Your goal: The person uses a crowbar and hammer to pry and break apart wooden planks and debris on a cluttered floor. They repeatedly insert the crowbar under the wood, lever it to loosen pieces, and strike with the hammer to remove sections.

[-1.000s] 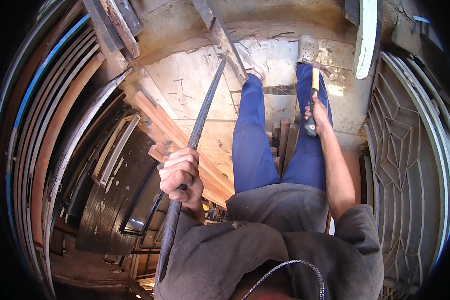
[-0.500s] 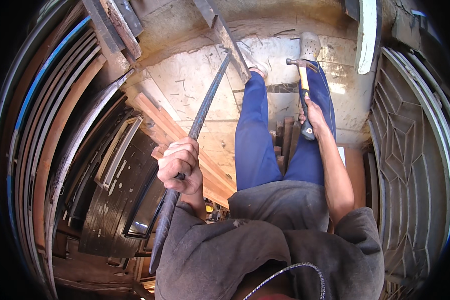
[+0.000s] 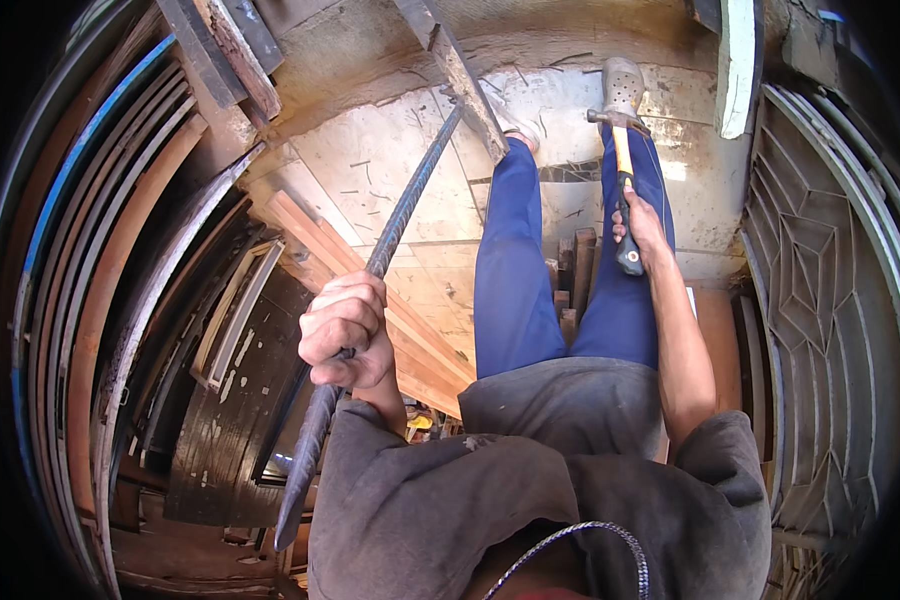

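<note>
My left hand (image 3: 344,328) is closed round a long ribbed steel pry bar (image 3: 412,200). The bar slants from beside my left shoulder, where its flattened, tapered end hangs, up to the far side. Its far end meets the edge of a narrow wooden board (image 3: 458,85) standing out over the floor; the exact contact is hard to make out. In my right hand (image 3: 643,228) is a claw hammer (image 3: 622,155) with a yellow and black handle, gripped low. The hammer's head points away from me, above my right shin and near the shoe.
Loose nails lie scattered over the pale tiled floor (image 3: 320,180). Wooden planks (image 3: 420,345) lie left of my legs, and short wood pieces (image 3: 567,265) sit between them. Stacked frames and boards (image 3: 135,230) line the left; metal grilles (image 3: 810,290) stand at the right.
My left hand and the bar's near end have shifted a little left. The hammer has moved slightly right, with its head turned somewhat. Both grips stay the same.
</note>
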Demonstrator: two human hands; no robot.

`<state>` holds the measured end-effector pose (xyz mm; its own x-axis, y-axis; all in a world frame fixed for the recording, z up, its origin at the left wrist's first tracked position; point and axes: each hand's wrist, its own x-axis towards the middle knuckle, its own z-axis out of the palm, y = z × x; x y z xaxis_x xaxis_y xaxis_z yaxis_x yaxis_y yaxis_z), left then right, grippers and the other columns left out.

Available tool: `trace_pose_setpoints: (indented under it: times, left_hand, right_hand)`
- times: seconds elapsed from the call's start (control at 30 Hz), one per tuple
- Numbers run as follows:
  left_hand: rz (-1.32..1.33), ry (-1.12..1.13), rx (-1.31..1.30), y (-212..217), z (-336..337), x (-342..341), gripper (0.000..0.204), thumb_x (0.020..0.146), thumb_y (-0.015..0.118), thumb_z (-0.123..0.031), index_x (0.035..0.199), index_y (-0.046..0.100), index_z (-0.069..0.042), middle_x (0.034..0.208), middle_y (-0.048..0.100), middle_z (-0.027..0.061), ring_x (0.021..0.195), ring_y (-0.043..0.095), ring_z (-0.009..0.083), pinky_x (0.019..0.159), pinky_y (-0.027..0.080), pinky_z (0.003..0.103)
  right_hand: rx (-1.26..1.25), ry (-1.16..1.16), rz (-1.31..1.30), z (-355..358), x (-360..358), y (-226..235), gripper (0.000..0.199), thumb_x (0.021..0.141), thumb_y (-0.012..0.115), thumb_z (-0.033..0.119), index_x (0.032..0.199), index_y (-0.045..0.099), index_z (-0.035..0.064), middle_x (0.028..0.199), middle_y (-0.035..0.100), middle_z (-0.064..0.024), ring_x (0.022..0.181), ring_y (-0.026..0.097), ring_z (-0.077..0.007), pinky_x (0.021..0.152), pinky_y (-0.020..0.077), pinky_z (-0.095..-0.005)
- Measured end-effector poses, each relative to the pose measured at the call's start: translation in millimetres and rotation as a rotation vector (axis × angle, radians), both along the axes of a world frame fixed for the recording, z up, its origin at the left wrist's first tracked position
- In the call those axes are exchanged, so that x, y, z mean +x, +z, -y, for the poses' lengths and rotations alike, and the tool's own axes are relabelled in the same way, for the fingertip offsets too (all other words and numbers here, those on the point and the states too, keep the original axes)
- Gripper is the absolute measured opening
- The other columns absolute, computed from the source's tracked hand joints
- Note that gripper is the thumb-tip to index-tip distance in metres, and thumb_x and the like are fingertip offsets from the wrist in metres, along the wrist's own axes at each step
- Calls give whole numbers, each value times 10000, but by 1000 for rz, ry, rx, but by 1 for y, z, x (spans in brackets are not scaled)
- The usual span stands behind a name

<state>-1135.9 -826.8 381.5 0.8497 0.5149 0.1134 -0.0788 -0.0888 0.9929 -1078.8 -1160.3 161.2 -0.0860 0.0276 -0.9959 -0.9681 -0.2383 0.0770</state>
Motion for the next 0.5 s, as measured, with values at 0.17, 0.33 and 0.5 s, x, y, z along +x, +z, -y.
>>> trace_pose_setpoints:
  times: [0.17,0.33,0.5]
  left_hand:
    - [11,-65,-3,1,-8,-1,631,973,311,-556,528,288,-108,401,292,-16,302,292,110,359,299,268]
    - [63,-65,-30,-1,-14,0,634,971,303,-562,529,286,-109,402,295,-17,304,283,105,351,304,268]
    - [-229,-140,600,7,-29,-18,642,964,454,-471,488,301,-68,421,297,-4,333,318,124,357,261,270]
  right_hand:
    - [-81,-124,146,-7,0,-62,437,981,417,467,864,481,51,614,481,-31,468,460,-121,431,420,-279]
    - [-315,-193,146,-167,-49,-74,413,983,422,441,847,466,53,614,475,-30,454,443,-132,447,421,-296]
    - [397,184,-323,-137,-54,30,358,985,425,416,891,456,72,611,452,-8,445,428,-108,427,405,-276]
